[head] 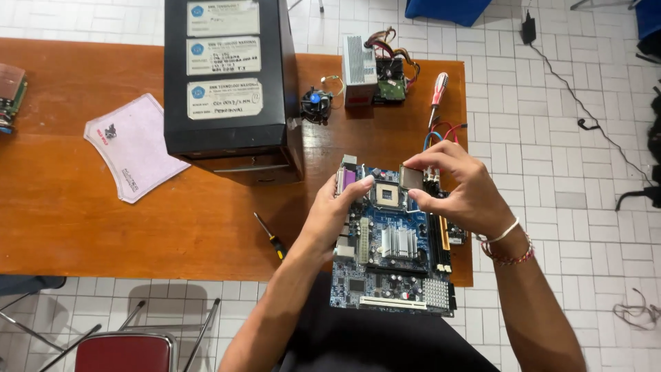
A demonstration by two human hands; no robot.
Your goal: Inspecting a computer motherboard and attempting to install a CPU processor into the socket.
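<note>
Resting across the near edge of the wooden table [69, 227], a blue motherboard [389, 272] lies under both hands, its near end jutting past the table edge toward the person. Nearest on it run a white expansion slot [392, 302] and, further up, a ribbed silver heatsink [399, 242]. The left hand [337, 213] grips the board's left edge, its thumb laid across the top beside the square processor socket [387, 196], fingers closed around the edge. The right hand [458, 189] hovers just right of that socket, thumb and forefinger pinched on a small square grey processor chip [411, 178] held tilted at the socket's right rim; whether the chip touches the socket cannot be told. A white band and a red beaded bracelet [508, 256] circle the right wrist. Left of the left hand, near it on the table, lies a small screwdriver with a black and yellow handle [270, 236]. Beyond the left hand stands a black computer case [231, 83] bearing three paper labels, with a pale pink mouse pad [131, 147] well off to its left. Beyond the right hand lie red and blue cables [446, 131], a red-and-white-handled screwdriver [438, 93], a small cooling fan [317, 103], and farthest off a silver power supply [359, 69] with a hard drive [392, 79] just beside it
</note>
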